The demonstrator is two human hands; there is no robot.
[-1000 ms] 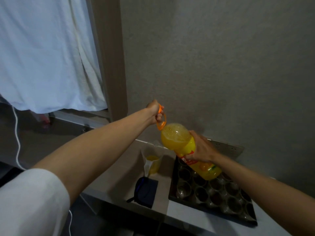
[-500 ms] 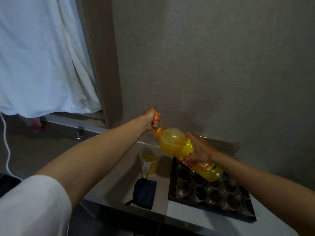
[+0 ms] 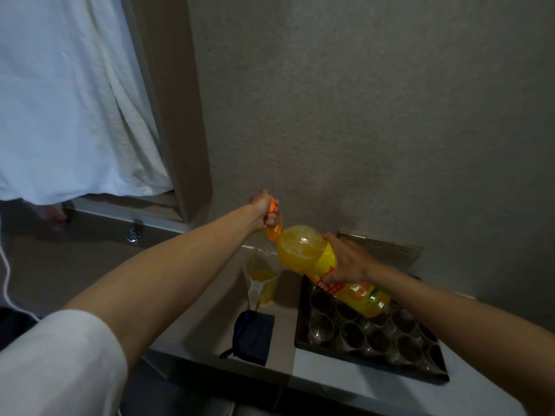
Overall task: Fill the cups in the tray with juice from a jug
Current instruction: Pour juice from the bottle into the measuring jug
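1. Bottle (image 3: 315,259) tilted neck-down at centre, above the tray's 11 o'clock corner, pouring a thin stream into jug (image 3: 264,283).
2. Jug on counter (image 3: 216,319), at 9 o'clock of tray (image 3: 303,334); some juice inside.
3. Left hand (image 3: 264,211) curled tight round the orange handle (image 3: 277,223).
4. Right hand (image 3: 348,259) wrapped over the bottle's middle.
5. Cups (image 3: 348,328) in tray, apparently empty.
6. Dark pouch (image 3: 255,334) at jug's 6 o'clock.
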